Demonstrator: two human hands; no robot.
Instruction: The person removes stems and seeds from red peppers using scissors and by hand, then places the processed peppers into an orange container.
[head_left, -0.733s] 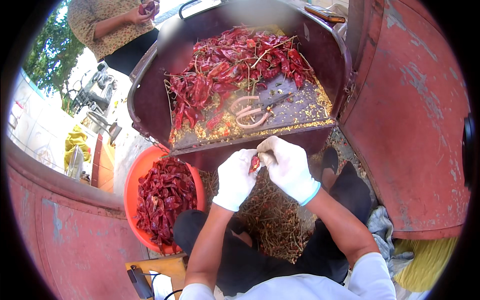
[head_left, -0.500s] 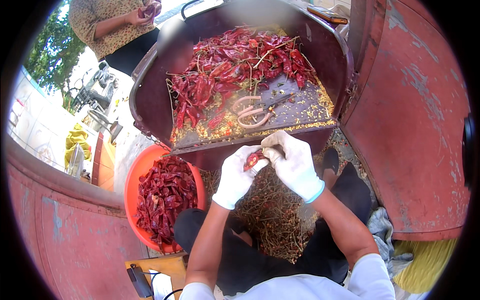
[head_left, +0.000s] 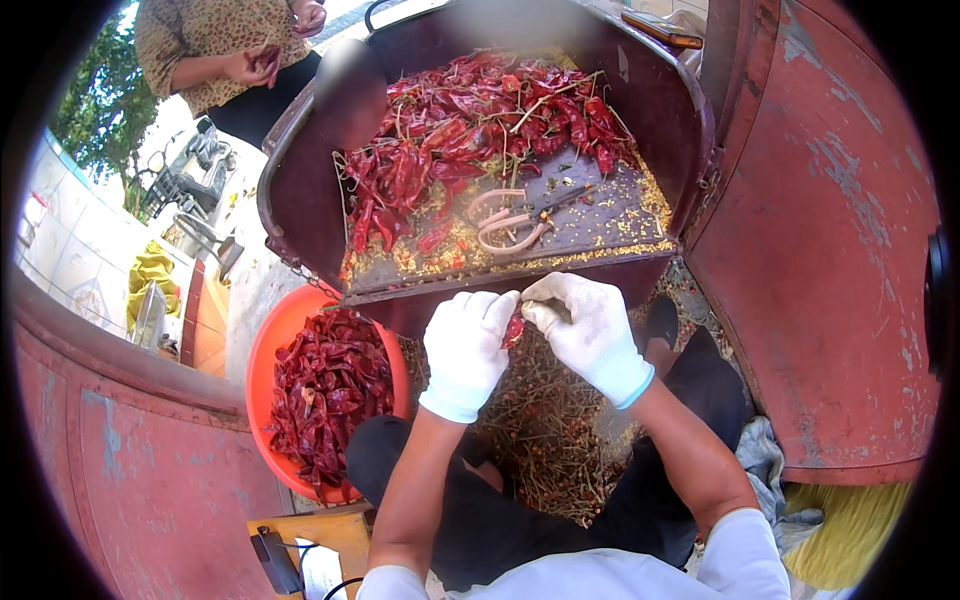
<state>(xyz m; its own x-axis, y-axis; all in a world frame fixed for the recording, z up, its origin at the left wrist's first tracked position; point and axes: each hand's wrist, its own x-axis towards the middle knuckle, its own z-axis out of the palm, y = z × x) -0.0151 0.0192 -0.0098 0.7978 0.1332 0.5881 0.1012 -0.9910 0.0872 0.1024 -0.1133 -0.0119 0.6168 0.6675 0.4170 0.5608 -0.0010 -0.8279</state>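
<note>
Both my hands wear white gloves and meet in front of the dark red metal cart bed (head_left: 520,285). My left hand (head_left: 465,345) is closed around a dried red chili (head_left: 514,331), mostly hidden by the fingers. At the chili's upper end, my right hand (head_left: 592,333) pinches with thumb and fingers. Beyond them, a heap of dried red chilies with stems (head_left: 430,150) lies in the cart bed. Scissors with pink handles (head_left: 512,228) rest there among scattered yellow seeds. Left of my knees, an orange basin (head_left: 259,400) holds many dark red chilies (head_left: 330,390).
Loose stems and seeds (head_left: 550,440) cover the ground between my legs. Red metal panels (head_left: 840,250) flank me. Another person (head_left: 225,60) stands at the far left with hands raised. A wooden stool (head_left: 345,535) with a cable is at lower left.
My left hand has turned over the chili, so less of it shows. My right hand stays close by, still pinching. The other person's hands have moved apart.
</note>
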